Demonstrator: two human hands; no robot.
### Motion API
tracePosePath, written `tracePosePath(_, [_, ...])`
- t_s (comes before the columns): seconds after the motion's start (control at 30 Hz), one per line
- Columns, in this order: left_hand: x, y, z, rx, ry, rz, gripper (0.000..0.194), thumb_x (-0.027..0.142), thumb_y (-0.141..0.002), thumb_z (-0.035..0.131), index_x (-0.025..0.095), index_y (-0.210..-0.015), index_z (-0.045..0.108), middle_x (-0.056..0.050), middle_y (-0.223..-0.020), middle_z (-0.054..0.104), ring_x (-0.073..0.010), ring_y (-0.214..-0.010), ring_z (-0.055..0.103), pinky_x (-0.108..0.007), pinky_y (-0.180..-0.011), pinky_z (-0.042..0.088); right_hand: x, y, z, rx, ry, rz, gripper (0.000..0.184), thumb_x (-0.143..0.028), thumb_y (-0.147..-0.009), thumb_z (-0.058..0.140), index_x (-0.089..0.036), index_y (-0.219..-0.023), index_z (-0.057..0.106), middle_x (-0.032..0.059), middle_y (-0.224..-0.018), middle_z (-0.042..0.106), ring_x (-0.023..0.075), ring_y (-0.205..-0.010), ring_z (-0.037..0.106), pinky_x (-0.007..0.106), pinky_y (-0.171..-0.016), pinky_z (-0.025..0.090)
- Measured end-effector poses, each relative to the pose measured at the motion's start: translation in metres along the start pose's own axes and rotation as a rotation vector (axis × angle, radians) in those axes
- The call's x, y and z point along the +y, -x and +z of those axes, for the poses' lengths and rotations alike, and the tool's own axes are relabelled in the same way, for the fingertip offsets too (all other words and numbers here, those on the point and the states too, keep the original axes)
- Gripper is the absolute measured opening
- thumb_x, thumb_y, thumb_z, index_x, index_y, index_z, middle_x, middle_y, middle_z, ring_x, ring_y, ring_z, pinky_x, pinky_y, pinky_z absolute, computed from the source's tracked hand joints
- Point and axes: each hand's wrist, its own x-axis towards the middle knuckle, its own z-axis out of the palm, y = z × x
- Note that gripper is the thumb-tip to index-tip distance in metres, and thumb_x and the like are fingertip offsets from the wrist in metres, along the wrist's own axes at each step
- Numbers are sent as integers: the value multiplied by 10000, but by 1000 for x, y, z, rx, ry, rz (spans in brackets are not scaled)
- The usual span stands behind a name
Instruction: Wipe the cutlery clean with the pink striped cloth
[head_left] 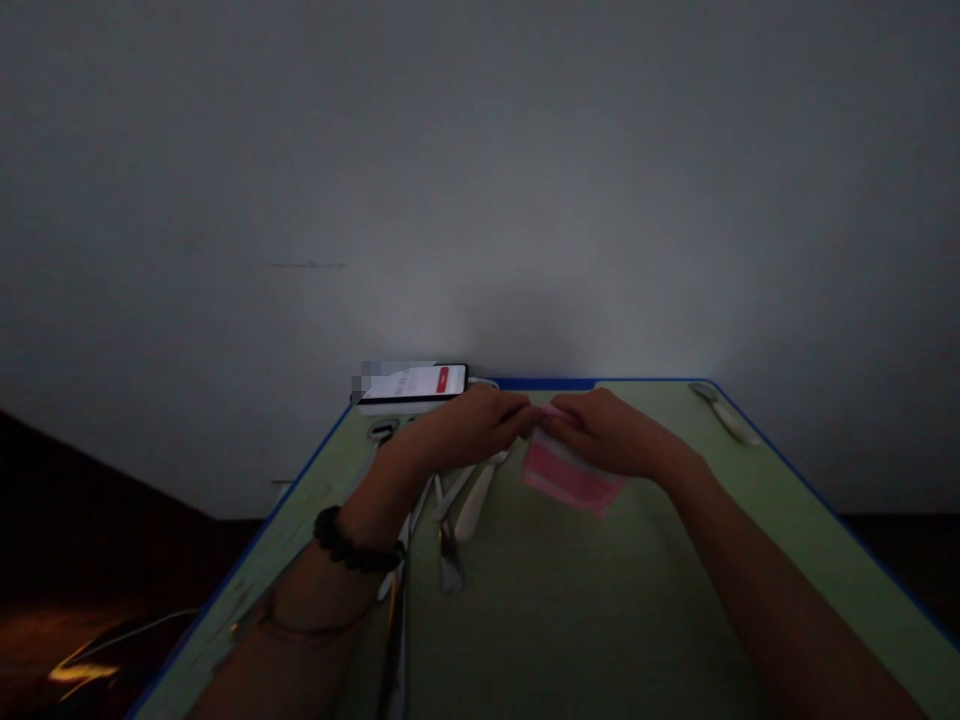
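A pink and white cloth hangs from my right hand, whose fingers are closed on it above the table. My left hand meets the right one at the fingertips, its thumb and fingers pinched together at the cloth's upper edge. Whatever lies between the left fingertips is hidden. Below and left of my hands lie several pieces of cutlery, among them a pale-handled utensil and a metal piece. My left forearm covers part of this pile.
A phone with a lit screen rests on a white box at the back left, a cable at its right end. Near the far right corner lies a knife with a pale handle. The green table has blue edges and stands against a grey wall.
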Motion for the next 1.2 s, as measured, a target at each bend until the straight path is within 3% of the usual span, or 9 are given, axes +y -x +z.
tracePosePath(0.47, [-6, 7, -15, -19, -32, -33, 383, 345, -907, 340, 142, -709, 598, 23, -526, 510, -91, -533, 448, -230, -563, 290, 3, 2, -4, -111, -133, -10, 329, -387, -891, 354, -163, -704, 507, -4, -631, 534, 87, -553, 379, 237, -525, 252])
tracePosePath(0.7, [1, 2, -2, -1, -62, 42, 375, 318, -925, 311, 143, -766, 602, -16, -669, 595, -99, -599, 503, -230, -591, 319, 2, 1, -3, -68, -128, -23, 312, -339, -895, 341, -163, -682, 486, -11, -630, 515, 82, -552, 376, 229, -538, 256])
tracePosePath(1.2, [-7, 4, -7, 41, -15, 54, 398, 335, -915, 325, 138, -695, 592, 17, -574, 536, -77, -524, 437, -221, -557, 298, 7, 0, -2, -14, -95, 12, 317, -342, -865, 367, -169, -608, 432, -34, -551, 453, 69, -515, 342, 235, -510, 217])
